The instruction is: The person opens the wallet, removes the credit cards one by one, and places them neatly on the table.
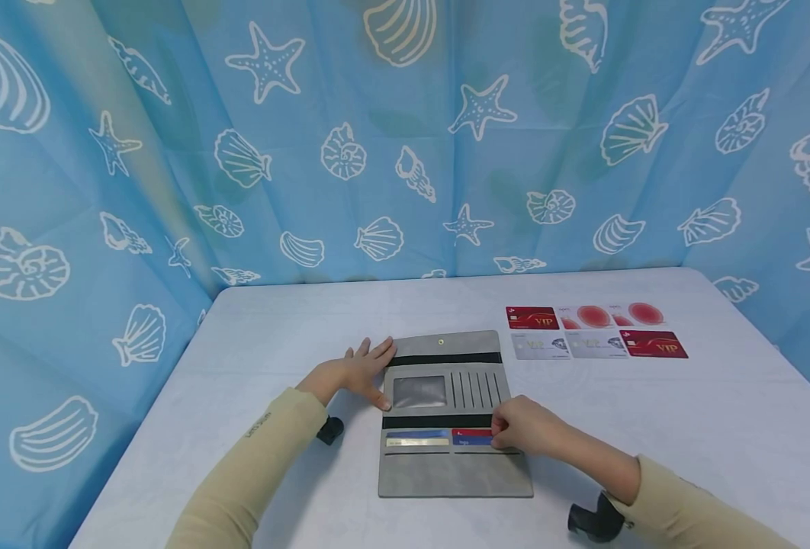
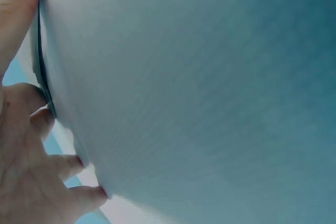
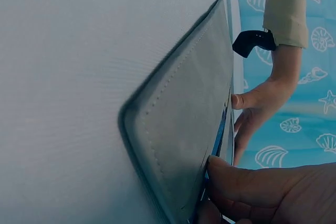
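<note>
A grey long wallet (image 1: 453,479) lies unfolded on the white table, with a clear window (image 1: 420,392) and several slots. In its lower left pocket sit a blue card and a pale gold card (image 1: 419,441); in the lower right pocket, a red card and a blue card (image 1: 470,441). My left hand (image 1: 362,374), fingers spread, rests against the wallet's upper left edge. At the right pocket, my right hand (image 1: 530,427) pinches the blue card's right end between thumb and curled fingers. The right wrist view shows the thumb (image 3: 226,174) at the pocket; the fingertips are partly hidden.
Two rows of cards lie at the back right of the table, among them a red VIP card (image 1: 654,344) and a silver card (image 1: 541,346). Black wrist cameras (image 1: 596,521) are worn on both arms. A blue shell-patterned curtain (image 1: 405,152) hangs behind the table.
</note>
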`<state>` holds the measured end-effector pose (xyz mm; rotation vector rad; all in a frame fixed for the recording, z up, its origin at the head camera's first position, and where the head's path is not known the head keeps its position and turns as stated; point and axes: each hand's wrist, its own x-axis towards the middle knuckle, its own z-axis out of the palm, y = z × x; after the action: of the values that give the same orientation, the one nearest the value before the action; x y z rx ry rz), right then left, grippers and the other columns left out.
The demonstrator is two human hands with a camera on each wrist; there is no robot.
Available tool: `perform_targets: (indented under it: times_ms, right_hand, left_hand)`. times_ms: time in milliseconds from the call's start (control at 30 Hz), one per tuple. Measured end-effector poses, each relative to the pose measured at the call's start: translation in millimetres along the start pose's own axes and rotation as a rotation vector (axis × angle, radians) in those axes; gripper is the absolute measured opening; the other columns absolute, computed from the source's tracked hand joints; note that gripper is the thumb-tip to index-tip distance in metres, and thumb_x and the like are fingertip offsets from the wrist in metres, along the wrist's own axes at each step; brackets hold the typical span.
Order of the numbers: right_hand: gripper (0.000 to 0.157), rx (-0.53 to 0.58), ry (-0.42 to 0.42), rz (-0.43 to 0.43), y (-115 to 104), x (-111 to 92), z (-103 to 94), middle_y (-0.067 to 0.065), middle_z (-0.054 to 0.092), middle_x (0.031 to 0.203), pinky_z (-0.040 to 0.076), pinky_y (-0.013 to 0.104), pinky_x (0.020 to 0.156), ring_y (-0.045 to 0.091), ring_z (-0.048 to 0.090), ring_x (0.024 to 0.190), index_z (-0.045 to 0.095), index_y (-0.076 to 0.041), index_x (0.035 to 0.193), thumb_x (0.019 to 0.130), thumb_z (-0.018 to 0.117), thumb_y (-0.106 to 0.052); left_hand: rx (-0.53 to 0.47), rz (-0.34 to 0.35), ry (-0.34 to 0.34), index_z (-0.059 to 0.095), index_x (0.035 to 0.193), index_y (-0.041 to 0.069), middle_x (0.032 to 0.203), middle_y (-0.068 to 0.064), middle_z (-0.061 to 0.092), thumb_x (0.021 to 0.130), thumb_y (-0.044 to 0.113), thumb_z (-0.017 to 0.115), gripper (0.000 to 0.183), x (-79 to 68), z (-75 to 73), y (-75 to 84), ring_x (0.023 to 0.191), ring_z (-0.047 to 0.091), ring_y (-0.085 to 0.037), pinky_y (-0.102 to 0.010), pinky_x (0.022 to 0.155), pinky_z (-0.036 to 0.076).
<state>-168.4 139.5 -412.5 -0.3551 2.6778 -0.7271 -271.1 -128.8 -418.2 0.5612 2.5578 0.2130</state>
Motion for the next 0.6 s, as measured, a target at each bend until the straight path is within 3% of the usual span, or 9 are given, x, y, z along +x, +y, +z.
perform_targets:
  times_ms: [600]
  right_hand:
    - [0.019, 0.013, -0.043, 0.005, -2.6, 0.8, -5.5, 0.0, 0.05, 0.059, 0.042, 0.024, 0.054, 0.012, 0.047, 0.058, 0.058, -0.009, 0.064, 0.077, 0.072, -0.01]
  left_hand:
    - [-0.01, 0.0, 0.001, 0.006, 0.149, 0.015, 0.155, -0.001, -0.003, 0.069, 0.046, 0.074, 0.109, 0.5, 0.3, -0.9, 0.14, -0.011, -0.033, -0.054, 0.11, -0.002]
